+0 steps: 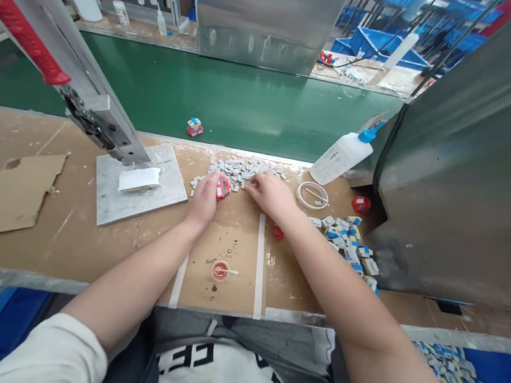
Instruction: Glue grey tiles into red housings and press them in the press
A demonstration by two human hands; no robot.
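My left hand (207,199) is closed around a small red toy vehicle body (223,187), just above the worktop. At the pile of small flat grey plastic pieces (238,169), my right hand (270,194) has its thumb and fingers pinched together at the pile's near edge. Whatever lies between those fingertips is too small and hidden to make out. Below the hands stands a tiny round cup (220,270) of reddish liquid with a white stick across it. A small red piece (277,232) lies beside my right forearm.
On the left, a lever press (102,124) stands over a grey plate (108,198). A white squeeze bottle (339,159), a tape ring (314,186) and piled blue-white-yellow blocks (351,247) are at right. A small assembled toy (194,127) sits on the green belt (259,105).
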